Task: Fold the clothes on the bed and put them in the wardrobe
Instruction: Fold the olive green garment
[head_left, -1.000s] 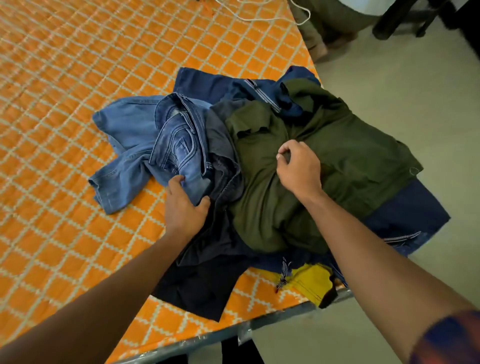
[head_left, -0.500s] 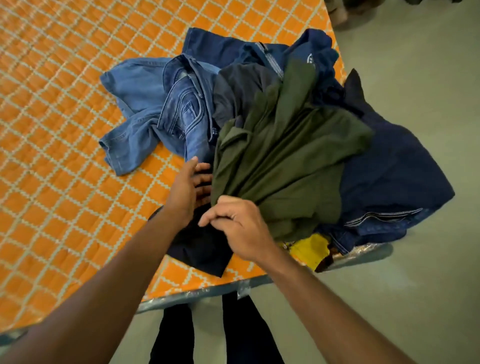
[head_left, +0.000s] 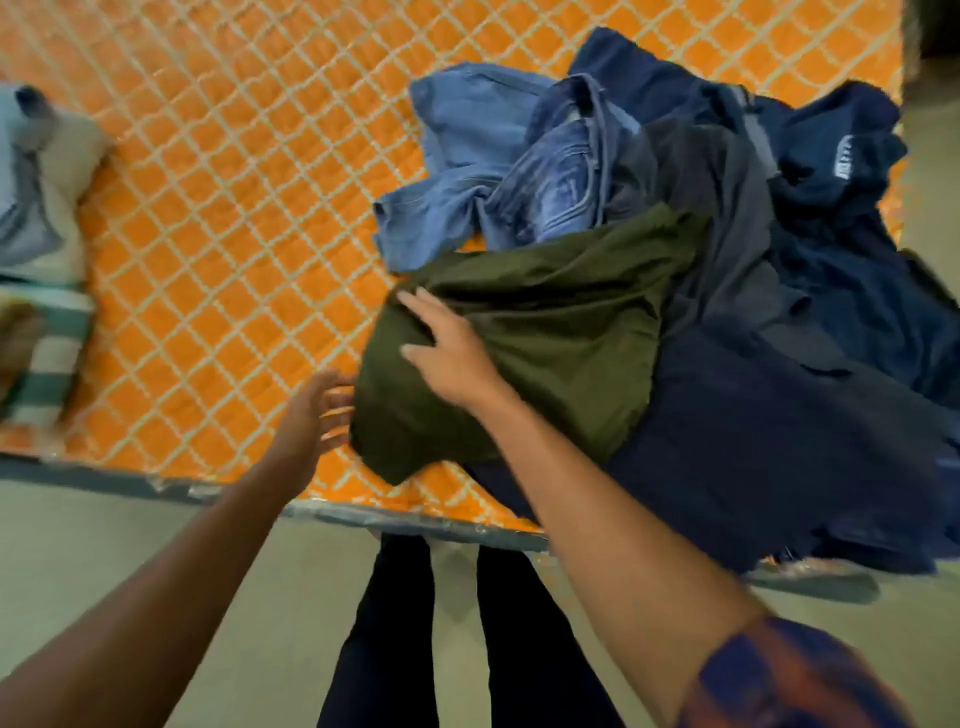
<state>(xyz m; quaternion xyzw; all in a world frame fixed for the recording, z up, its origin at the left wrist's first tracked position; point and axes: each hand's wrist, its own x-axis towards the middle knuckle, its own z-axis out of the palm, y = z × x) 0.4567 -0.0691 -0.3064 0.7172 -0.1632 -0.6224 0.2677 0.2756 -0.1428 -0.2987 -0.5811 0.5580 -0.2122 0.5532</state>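
Olive shirt (head_left: 545, 332) now dragged toward 7 o'clock off the pile (head_left: 810, 270), right hand (head_left: 447, 353) unpinched and flat on it, left hand (head_left: 311, 415) open-fingered at its 9 o'clock edge, so folding likely next.

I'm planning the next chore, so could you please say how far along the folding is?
Done: nothing in the pile looks folded. In hand: right hand flat on the olive green cloth garment, left hand at its edge. Left: light blue denim jeans, navy garments, then the wardrobe.
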